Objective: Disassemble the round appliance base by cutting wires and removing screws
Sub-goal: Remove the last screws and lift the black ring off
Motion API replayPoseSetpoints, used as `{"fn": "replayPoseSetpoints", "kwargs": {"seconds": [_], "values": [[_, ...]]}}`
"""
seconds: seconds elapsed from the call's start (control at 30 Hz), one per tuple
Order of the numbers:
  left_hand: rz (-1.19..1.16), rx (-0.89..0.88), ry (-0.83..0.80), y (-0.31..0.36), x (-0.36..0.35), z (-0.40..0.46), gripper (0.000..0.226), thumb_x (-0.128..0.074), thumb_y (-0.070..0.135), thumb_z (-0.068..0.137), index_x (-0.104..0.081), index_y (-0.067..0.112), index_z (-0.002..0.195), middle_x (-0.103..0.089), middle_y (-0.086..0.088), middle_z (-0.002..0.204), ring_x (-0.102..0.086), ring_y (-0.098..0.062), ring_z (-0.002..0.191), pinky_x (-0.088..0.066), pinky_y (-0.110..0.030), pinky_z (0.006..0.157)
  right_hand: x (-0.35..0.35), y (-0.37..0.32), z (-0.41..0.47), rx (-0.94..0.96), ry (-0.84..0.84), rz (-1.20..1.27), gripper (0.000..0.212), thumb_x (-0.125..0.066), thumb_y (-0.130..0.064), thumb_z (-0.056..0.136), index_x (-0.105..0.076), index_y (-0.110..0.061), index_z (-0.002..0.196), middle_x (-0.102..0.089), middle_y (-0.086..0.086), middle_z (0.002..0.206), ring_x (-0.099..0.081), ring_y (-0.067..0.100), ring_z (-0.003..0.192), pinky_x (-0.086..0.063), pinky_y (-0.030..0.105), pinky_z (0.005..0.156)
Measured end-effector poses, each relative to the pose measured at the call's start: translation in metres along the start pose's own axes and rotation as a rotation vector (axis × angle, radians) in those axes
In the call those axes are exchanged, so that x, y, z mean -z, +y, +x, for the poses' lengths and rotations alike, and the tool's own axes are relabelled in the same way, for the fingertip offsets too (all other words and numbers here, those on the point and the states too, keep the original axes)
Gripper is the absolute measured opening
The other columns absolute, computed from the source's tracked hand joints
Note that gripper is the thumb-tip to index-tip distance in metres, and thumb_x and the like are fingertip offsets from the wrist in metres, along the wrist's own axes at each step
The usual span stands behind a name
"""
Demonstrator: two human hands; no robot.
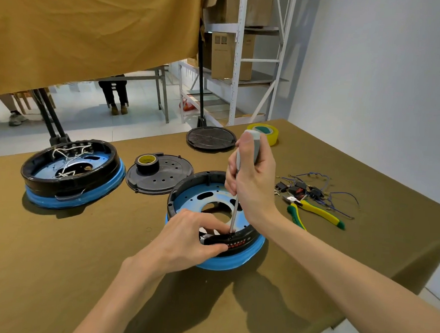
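A round appliance base (186,195) with a black rim and a blue ring lies open side up in the middle of the table. My right hand (251,183) grips the grey handle of a screwdriver (234,213) held upright, its tip down at the near rim of the base. My left hand (191,239) holds that near rim, with thumb and fingers around a black panel with red markings beside the tip. The screw itself is hidden.
A second base (71,172) with white wires inside sits at the left. Two black cover plates (161,180) (211,137) lie behind, one carrying a black tape roll (147,163). Yellow tape (264,133), cut wires with connectors (312,190) and yellow-green cutters (314,210) lie at the right.
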State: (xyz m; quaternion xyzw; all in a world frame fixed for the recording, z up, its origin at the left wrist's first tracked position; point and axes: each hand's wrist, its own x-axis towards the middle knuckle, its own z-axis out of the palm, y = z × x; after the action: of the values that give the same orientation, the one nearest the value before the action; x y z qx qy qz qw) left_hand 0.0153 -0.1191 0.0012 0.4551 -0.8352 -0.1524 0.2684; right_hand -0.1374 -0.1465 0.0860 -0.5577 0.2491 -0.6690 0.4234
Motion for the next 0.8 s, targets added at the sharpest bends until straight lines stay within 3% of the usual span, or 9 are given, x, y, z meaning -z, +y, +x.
{"fn": "replayPoseSetpoints", "kwargs": {"seconds": [0.13,0.27,0.4,0.5,0.6,0.67,0.8], "values": [[-0.297,0.042,-0.002,0.005,0.005,0.008,0.022,-0.063,0.043,0.096,-0.074,0.046,0.115,-0.073,0.029,0.104,-0.067,-0.001,0.103,-0.052,-0.016,0.084,-0.004,-0.006,-0.013,0.039,-0.023,-0.063,0.018,-0.053,-0.023,0.104,-0.044,-0.008,0.1,-0.043,0.004,0.067,-0.042,0.013,0.047,-0.039,0.021,0.043],[-0.435,0.031,-0.007,0.008,0.005,0.01,0.023,-0.065,0.024,0.1,-0.076,0.036,0.117,-0.077,0.023,0.103,-0.072,-0.001,0.102,-0.052,-0.013,0.091,0.006,-0.017,-0.011,0.02,-0.145,-0.153,0.014,-0.065,-0.016,0.099,-0.054,-0.007,0.097,-0.055,0.008,0.07,-0.055,0.022,0.057,-0.051,0.031,0.055],[-0.463,0.041,0.068,0.004,0.0,0.008,0.016,-0.069,0.028,0.095,-0.079,0.032,0.106,-0.078,0.02,0.096,-0.074,-0.004,0.097,-0.055,-0.015,0.087,0.02,-0.025,-0.003,-0.202,-0.396,-0.108,0.031,-0.058,-0.025,0.101,-0.065,-0.003,0.121,-0.063,0.005,0.085,-0.059,0.019,0.078,-0.053,0.031,0.08],[-0.473,0.051,0.149,0.008,-0.004,0.009,0.011,-0.074,0.037,0.088,-0.08,0.036,0.096,-0.078,0.018,0.089,-0.075,-0.006,0.088,-0.058,-0.019,0.081,0.023,-0.025,0.0,-0.343,-0.439,0.025,0.039,-0.049,-0.031,0.104,-0.055,0.002,0.123,-0.059,0.008,0.08,-0.052,0.018,0.07,-0.051,0.034,0.078],[-0.395,0.059,0.166,0.009,-0.009,0.01,0.008,-0.072,0.046,0.086,-0.078,0.043,0.09,-0.075,0.021,0.085,-0.072,-0.007,0.085,-0.057,-0.018,0.075,0.024,-0.022,-0.002,-0.346,-0.404,0.042,0.032,-0.049,-0.039,0.102,-0.05,-0.009,0.091,-0.052,0.004,0.065,-0.042,0.016,0.055,-0.043,0.029,0.062],[-0.265,0.05,0.124,0.008,-0.01,0.008,0.022,-0.067,0.06,0.085,-0.073,0.043,0.098,-0.072,0.024,0.09,-0.07,-0.002,0.09,-0.055,-0.015,0.075,0.027,-0.02,-0.003,-0.321,-0.364,0.005,0.04,-0.055,-0.038,0.103,-0.049,-0.01,0.076,-0.05,0.004,0.061,-0.041,0.016,0.051,-0.041,0.029,0.057],[0.203,-0.079,0.003,0.004,-0.012,0.005,0.044,-0.062,0.072,0.082,-0.07,0.039,0.111,-0.068,0.024,0.102,-0.062,0.003,0.088,-0.053,-0.019,0.08,0.04,-0.023,0.006,-0.313,-0.148,0.066,0.034,-0.061,-0.036,0.098,-0.052,-0.012,0.076,-0.048,0.003,0.061,-0.04,0.017,0.049,-0.039,0.028,0.051]]}}
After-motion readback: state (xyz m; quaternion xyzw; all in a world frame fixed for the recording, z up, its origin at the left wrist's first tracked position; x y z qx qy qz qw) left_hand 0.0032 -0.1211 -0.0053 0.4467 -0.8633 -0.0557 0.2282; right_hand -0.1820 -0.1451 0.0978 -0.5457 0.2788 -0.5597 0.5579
